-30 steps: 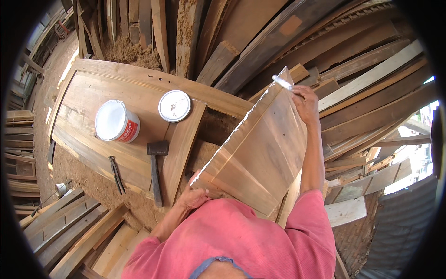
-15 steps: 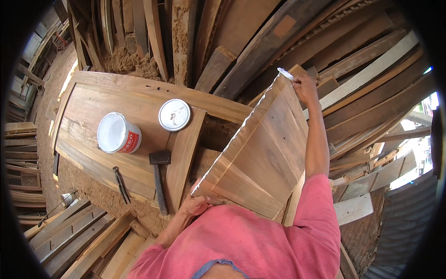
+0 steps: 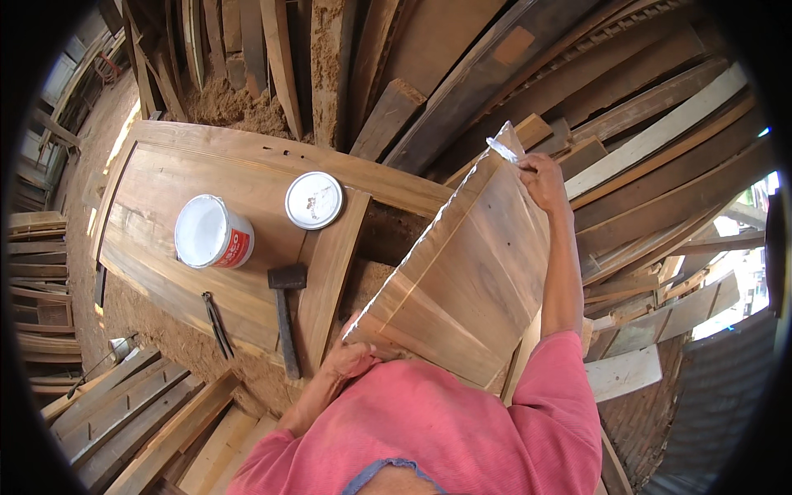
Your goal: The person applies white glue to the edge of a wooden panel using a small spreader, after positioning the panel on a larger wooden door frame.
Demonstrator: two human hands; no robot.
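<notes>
A wooden panel (image 3: 470, 272) stands tilted before me, its long upper edge lined with white glue (image 3: 426, 233). My left hand (image 3: 351, 360) is closed on the panel's near corner. At the far end of the edge, my right hand (image 3: 540, 177) pinches a small flat piece smeared with white glue (image 3: 502, 150); its exact kind is hard to make out. To the left, an open white bucket (image 3: 200, 231) of white glue rests on a wooden door (image 3: 148, 206). Its lid (image 3: 313, 200) lies beside it, and a dark mallet (image 3: 287, 309) is closer to me.
Black pincers (image 3: 217, 326) lie at the door's near edge. Boards (image 3: 462, 74) lean in stacks at the back and right. More planks (image 3: 124, 412) are piled at the lower left, and sawdust (image 3: 239, 107) is heaped behind the door.
My right hand has come a little toward me along the panel's edge with the glue-smeared piece, uncovering the far corner. My left hand keeps its hold.
</notes>
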